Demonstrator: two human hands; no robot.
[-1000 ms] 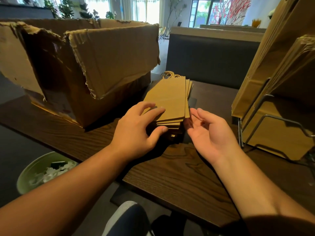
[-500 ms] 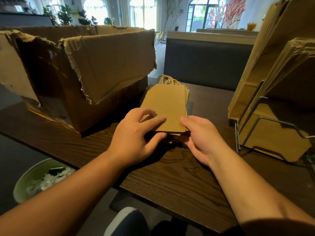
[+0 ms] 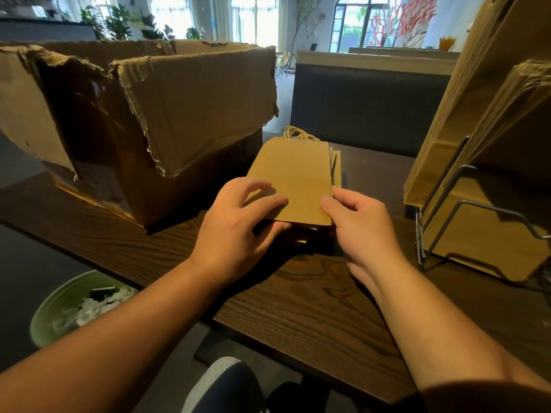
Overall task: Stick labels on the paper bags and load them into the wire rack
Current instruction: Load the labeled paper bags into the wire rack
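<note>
A stack of flat brown paper bags (image 3: 298, 177) with twine handles lies on the dark wooden table (image 3: 313, 308), its near end lifted off the wood. My left hand (image 3: 238, 228) grips the stack's near left corner, fingers on top and thumb beneath. My right hand (image 3: 357, 231) clamps the near right corner, thumb on the top bag. At the right stands a wire rack (image 3: 474, 210) holding many brown paper bags (image 3: 492, 114) upright. No labels are visible.
A large torn cardboard box (image 3: 155, 120) stands open on the table's left, close to the stack. A green bin (image 3: 53, 311) with white scraps sits on the floor below the table's left edge. A dark bench back (image 3: 366, 105) runs behind the table.
My right hand was open beside the stack and has closed on its right corner. Both hands have squared the bags and raised the near end.
</note>
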